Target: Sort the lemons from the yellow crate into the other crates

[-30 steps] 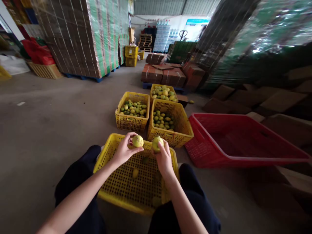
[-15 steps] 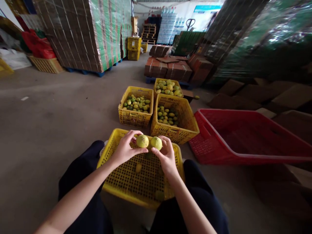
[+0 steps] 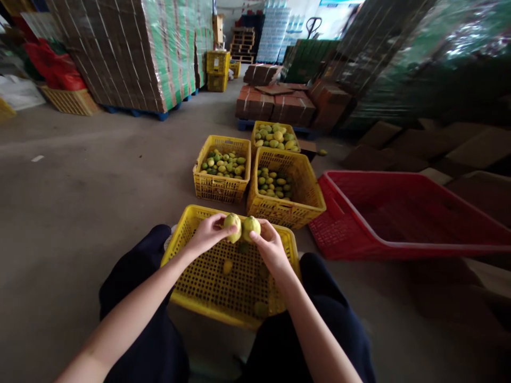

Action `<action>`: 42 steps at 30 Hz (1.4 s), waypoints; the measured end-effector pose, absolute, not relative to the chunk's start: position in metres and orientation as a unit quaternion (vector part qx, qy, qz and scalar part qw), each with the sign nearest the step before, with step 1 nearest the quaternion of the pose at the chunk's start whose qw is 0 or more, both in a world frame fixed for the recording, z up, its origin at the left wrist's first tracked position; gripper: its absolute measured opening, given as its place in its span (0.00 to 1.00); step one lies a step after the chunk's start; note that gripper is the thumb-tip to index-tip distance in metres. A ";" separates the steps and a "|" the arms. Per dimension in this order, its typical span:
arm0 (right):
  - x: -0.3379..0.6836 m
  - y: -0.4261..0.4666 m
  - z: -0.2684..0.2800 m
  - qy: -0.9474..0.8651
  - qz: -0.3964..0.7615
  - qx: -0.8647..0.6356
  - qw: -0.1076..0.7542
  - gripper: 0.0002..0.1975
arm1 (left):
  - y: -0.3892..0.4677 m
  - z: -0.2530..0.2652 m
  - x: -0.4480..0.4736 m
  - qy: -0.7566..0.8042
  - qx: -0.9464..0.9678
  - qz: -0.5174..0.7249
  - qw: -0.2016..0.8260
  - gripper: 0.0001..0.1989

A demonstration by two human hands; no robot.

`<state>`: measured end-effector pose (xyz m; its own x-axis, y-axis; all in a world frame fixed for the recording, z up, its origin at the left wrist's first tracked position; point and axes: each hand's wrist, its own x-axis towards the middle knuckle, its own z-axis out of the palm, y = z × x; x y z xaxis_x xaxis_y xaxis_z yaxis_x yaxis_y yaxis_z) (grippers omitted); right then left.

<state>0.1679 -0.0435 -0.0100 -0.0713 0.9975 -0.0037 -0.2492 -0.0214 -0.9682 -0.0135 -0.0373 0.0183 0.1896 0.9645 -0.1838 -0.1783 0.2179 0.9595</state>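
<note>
My left hand [image 3: 210, 234] is closed on a yellow-green lemon [image 3: 232, 227], its thumb across the fruit's front. Beside it, my right hand [image 3: 271, 246] grips a second, greener lemon [image 3: 251, 229] between thumb and fingers. The two fruits sit side by side, almost touching, above the far part of a shallow yellow crate [image 3: 207, 303] between my knees. In that crate lie a small yellow lemon [image 3: 227, 266] and a few dim greenish fruits, one near the front right corner [image 3: 261, 309].
Beyond stand three yellow crates of lemons: left [image 3: 222, 187], right [image 3: 287, 211] and back [image 3: 275, 137]. A large red bin [image 3: 339, 234] is at the right, with flattened cardboard [image 3: 419, 143] behind. Wrapped carton stacks [image 3: 115, 58] rise on both sides.
Both lemons have been turned in my fingers; their ends now point more upward, and they are slightly closer together. My view has tipped down a little.
</note>
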 end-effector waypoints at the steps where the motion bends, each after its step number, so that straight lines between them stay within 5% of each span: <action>1: 0.166 -0.045 -0.010 -0.432 0.597 -0.424 0.527 0.20 | -0.036 0.016 -0.012 0.456 0.412 0.445 0.651 0.18; 14: 0.152 -0.051 -0.011 -0.327 0.687 -0.452 0.466 0.28 | -0.033 0.004 -0.003 0.505 0.355 0.372 0.693 0.26; 26: 0.158 -0.046 -0.016 -0.268 0.681 -0.466 0.497 0.16 | -0.041 0.005 0.001 0.472 0.380 0.375 0.702 0.15; 42: 0.152 -0.044 -0.032 -0.327 0.693 -0.454 0.455 0.21 | -0.038 0.006 0.001 0.441 0.329 0.393 0.737 0.09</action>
<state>0.1519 -0.0439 -0.0315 -0.1744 0.9272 -0.3314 -0.3336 -0.3723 -0.8661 0.0009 -0.0383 0.0057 0.3028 0.8691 -0.3911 -0.2879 0.4746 0.8318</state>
